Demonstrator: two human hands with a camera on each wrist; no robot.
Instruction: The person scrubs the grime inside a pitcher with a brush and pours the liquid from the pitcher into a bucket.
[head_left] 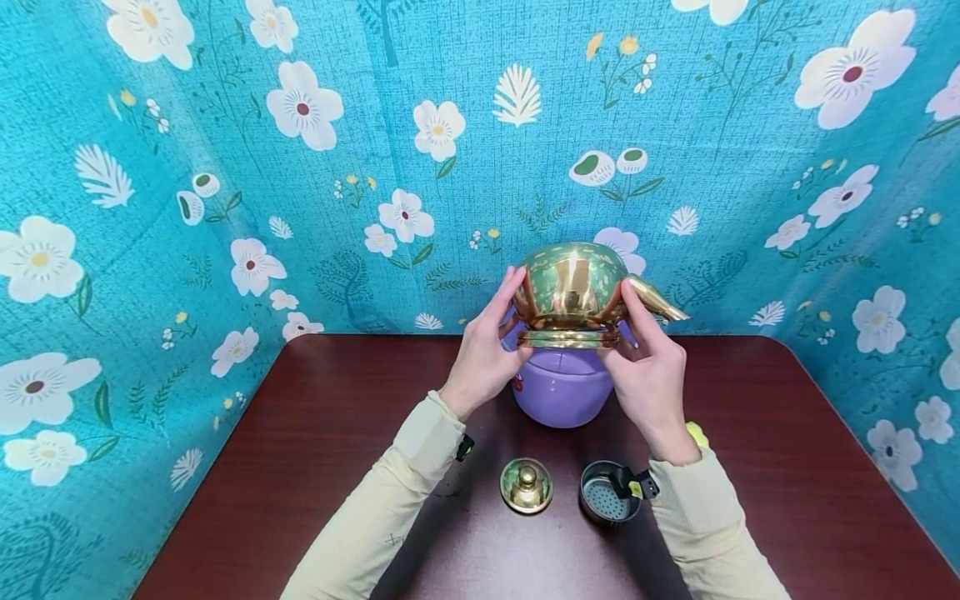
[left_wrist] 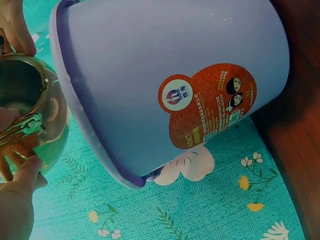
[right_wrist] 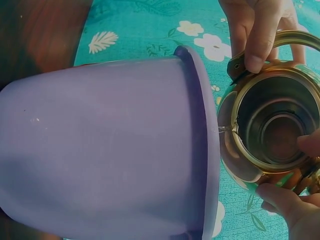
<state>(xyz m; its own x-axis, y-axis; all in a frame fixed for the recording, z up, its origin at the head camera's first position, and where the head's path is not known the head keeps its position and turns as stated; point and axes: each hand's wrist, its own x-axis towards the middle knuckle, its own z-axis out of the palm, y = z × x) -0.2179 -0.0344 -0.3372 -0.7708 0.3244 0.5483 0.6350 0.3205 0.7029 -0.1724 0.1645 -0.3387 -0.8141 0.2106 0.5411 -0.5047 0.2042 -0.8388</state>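
Both hands hold a shiny gold teapot, tipped upside down with its open mouth facing down over a purple bucket. My left hand grips the pot's left side, fingers on the body and thumb at the rim. On the right, next to the spout, my right hand grips it the same way. A clear trickle hangs at the pot's rim in the right wrist view. The pot's curved handle shows there beside the left-hand fingers.
A gold lid with a round knob lies on the dark red table. Right of it stands a small round strainer, partly covered by the right wrist's camera. Behind the table hangs a blue flowered cloth.
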